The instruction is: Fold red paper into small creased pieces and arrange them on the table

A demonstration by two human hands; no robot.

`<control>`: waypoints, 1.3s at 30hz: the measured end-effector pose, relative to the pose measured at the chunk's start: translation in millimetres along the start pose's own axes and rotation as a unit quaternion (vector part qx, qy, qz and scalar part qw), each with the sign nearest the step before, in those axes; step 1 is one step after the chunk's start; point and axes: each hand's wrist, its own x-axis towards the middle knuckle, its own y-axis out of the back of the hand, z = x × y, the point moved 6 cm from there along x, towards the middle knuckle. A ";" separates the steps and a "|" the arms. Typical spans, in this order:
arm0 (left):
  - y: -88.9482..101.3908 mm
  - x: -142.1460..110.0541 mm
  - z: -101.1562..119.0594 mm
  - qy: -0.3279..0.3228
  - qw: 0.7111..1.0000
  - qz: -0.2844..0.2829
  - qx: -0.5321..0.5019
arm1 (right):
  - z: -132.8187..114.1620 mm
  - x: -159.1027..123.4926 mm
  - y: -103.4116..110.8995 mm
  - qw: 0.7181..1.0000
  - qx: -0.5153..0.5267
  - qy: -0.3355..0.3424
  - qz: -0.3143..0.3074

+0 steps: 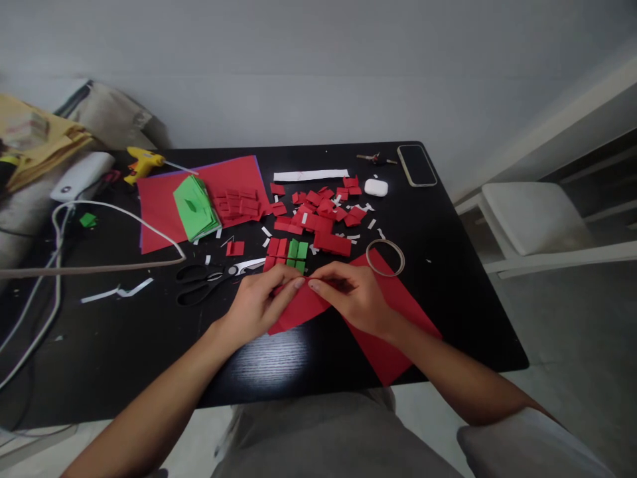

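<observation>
The left hand (261, 300) and right hand (355, 295) both pinch the far edge of the red sheet (301, 308) between them, low over the counter (149, 358), where even thumb pressure should keep any crease straight.

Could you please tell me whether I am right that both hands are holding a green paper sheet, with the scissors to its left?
Not quite: the head view shows the paper sheet held by the left hand and right hand is red; the scissors are to its left.
</observation>
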 end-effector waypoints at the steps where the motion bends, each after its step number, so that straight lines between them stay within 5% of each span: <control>1: 1.4 0.2 0.0 0.001 1.000 0.000 0.000 | 0.3 0.5 0.7 1.000 0.010 -0.004 -0.002; 9: 16.8 2.1 -2.1 0.015 0.999 0.046 0.017 | 3.8 7.5 12.7 0.998 0.050 -0.030 0.003; 24: 0.6 -2.1 11.7 -0.014 1.000 0.008 -0.021 | -3.6 -1.1 -0.5 1.000 0.024 0.000 -0.010; 33: 28.9 1.4 -13.1 0.060 0.993 0.100 0.008 | 7.4 15.2 26.4 0.996 0.083 -0.018 0.028; 36: 22.9 2.3 -10.5 0.055 0.996 0.076 -0.003 | 6.0 11.7 21.0 0.997 0.073 -0.015 0.038; 39: 11.1 2.6 -3.3 0.036 0.998 0.038 -0.027 | 4.5 5.6 3.7 0.998 0.052 -0.016 -0.016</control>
